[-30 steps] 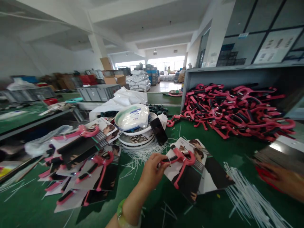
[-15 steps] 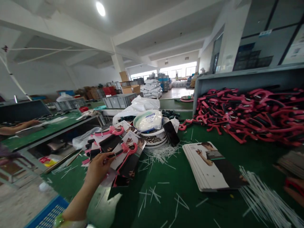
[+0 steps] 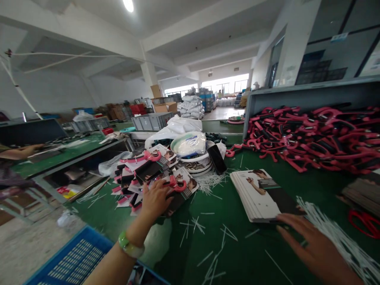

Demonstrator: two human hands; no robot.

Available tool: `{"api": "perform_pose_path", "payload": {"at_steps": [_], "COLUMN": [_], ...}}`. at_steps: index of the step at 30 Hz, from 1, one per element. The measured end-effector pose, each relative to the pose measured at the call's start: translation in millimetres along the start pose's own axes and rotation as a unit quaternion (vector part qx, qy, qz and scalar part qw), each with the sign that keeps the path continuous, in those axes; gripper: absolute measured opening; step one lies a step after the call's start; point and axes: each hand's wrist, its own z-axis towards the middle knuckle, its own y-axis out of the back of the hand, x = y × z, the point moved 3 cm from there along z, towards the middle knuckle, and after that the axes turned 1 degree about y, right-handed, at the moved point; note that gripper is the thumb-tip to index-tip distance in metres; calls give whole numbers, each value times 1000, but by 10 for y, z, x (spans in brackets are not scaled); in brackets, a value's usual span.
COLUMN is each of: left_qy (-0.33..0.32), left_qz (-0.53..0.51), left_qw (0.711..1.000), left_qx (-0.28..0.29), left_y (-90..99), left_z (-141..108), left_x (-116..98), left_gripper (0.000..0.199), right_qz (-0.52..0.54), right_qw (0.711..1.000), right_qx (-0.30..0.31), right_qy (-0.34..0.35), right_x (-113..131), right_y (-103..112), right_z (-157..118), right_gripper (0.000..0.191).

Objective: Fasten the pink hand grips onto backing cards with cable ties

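Note:
My left hand (image 3: 156, 199), with a green bangle at the wrist, lies palm down on a heap of carded pink-and-black spring clippers (image 3: 178, 183), fingers spread. It touches the uppermost card. Over at the right, my right hand (image 3: 308, 241) is held with thumb and fingers apart at the lower right corner of a stack of printed cards (image 3: 258, 198); nothing shows in its grasp. A bundle of white plastic ties (image 3: 335, 233) runs alongside and partly behind that hand. Red-handled scissors (image 3: 364, 223) lie farther right.
Loose clippers fill a grey bin (image 3: 251, 114) at back right. A phone (image 3: 217, 159) leans on stacked bowls (image 3: 190, 148). Loose ties (image 3: 194, 225) are strewn across the green table (image 3: 246, 257). A blue basket (image 3: 74, 257) sits low left. A co-worker's arm (image 3: 23, 151) shows far left.
My left hand has laid the carded clipper on the heap and loosened its fingers. My right hand has come in from the right edge to the card stack, leaving the scissors lying there.

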Motion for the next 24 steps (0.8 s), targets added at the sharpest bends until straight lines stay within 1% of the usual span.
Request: {"api": "perform_pose_path", "payload": {"at_steps": [2,3,4,5,6,7,8,9,10,11,12,14,15,17,20,22,24], "left_qy": [-17,-21,-12,12,55,106,156,200,236,257,272,282,282,277,257,245,241], "left_qz": [-27,-44,-58,-65,-63,-56,-54,-68,-102,-153,-206,-267,-288,-329,-418,-482,-535], "left_qw": [999,999,998,997,993,984,973,964,957,950,938,922,915,902,867,835,801], "left_qx": [23,17,-3,-38,-87,-131,-160,-160,-134,-93,-52,-3,13,38,79,104,118], "left_y": [1,41,104,186,281,372,448,497,516,512,496,460,436,376,266,193,129], "left_z": [18,37,69,117,181,259,350,453,561,665,754,877,910,935,922,904,879], "left_x": [109,187,283,400,539,696,864,1041,1221,1392,1550,1801,1890,1990,1994,1961,1940], "left_gripper": [31,35,39,43,46,49,53,60,67,73,76,73,70,64,58,52,48], "right_qz": [108,173,246,318,380,436,488,529,558,571,581,591,598,615,644,677,706], "right_qw": [990,976,954,925,889,851,807,763,727,707,694,686,682,672,661,647,631], "right_qx": [91,129,165,198,227,242,248,254,254,255,252,239,229,209,186,181,186], "right_qy": [-12,-25,-41,-69,-114,-166,-219,-269,-308,-330,-344,-351,-353,-355,-338,-301,-262], "right_x": [445,672,898,1110,1298,1465,1612,1742,1857,1958,2044,2171,2213,2258,2253,2242,2266], "right_y": [-290,-433,-578,-730,-891,-1057,-1226,-1399,-1565,-1720,-1862,-2097,-2189,-2317,-2368,-2315,-2215], "right_z": [31,62,106,163,231,308,390,469,544,614,673,757,780,797,776,745,728], "right_gripper": [37,38,41,43,45,45,42,40,36,32,28,24,25,30,40,44,45]}}
